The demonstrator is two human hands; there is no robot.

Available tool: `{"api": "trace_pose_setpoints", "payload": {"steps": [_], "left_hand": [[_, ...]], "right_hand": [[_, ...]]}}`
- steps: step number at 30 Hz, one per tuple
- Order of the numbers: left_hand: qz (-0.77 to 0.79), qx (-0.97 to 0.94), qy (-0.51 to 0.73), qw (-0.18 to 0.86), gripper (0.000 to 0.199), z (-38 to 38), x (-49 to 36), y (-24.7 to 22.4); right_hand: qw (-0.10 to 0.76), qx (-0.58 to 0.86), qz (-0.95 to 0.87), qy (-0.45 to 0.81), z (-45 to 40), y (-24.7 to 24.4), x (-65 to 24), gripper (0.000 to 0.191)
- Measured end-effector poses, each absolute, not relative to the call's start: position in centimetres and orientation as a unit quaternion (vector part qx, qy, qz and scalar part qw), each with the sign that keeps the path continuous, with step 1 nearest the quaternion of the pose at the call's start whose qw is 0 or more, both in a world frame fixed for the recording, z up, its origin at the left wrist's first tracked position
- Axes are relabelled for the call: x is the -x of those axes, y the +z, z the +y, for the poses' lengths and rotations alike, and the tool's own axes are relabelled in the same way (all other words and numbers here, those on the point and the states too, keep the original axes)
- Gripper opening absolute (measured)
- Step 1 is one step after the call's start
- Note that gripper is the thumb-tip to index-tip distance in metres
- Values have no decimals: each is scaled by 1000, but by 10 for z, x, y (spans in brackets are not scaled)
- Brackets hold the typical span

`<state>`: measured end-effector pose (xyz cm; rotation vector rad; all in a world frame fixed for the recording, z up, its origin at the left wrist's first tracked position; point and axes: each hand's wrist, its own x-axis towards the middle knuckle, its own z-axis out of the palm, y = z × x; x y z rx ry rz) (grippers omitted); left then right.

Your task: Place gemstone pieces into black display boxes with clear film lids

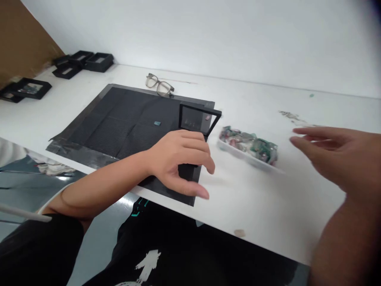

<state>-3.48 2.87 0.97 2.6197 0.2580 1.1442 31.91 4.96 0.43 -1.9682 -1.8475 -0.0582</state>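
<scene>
My left hand (184, 161) hovers over the right edge of a black ribbed mat (125, 115), thumb and fingers apart, holding nothing. Just beyond it a black frame (214, 113) stands tilted up, its lower part hidden by the hand. A small teal piece (157, 123) lies on the mat. Between my hands sits a white tray (251, 160) filled with small green, pink and clear packets (245, 143). At the right, my right hand (336, 153) is raised over the table, thumb and fingers slightly apart, with nothing seen between them.
Eyeglasses (160, 85) rest at the mat's back edge. Several black box frames (99, 62) are grouped at the back left, with others (32, 88) at the far left. Small flat scraps (293, 117) lie at the back right, and a beige piece (239, 233) is near the front edge.
</scene>
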Motion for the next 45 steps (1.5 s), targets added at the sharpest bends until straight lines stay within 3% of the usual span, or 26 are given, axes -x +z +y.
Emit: {"api": "trace_pose_setpoints", "payload": {"steps": [5,8,13,17,21,25,29,39,45], "left_hand": [[106,-928,340,107,58,28,31,6],[135,-944,286,96,51,26,29,-1],[142,-950,252,119,49,24,28,-5],[155,-948,241,139,46,22,28,-2],[173,-948,224,149,44,21,27,1],[188,-947,218,145,44,20,26,1],[192,-947,216,140,42,20,26,0],[188,-950,227,101,40,20,27,1],[197,-943,257,71,37,18,26,6]], "right_hand": [[223,728,-641,96,37,22,-271,26],[239,701,-668,75,29,25,-259,28],[310,515,-799,-23,21,27,-253,22],[198,516,-828,98,14,30,-246,15],[63,541,-832,103,12,25,-238,12],[24,547,-829,114,12,21,-233,11],[78,533,-832,137,13,22,-232,11],[314,525,-740,281,3,37,-235,15],[384,478,-682,398,2,40,-232,15]]}}
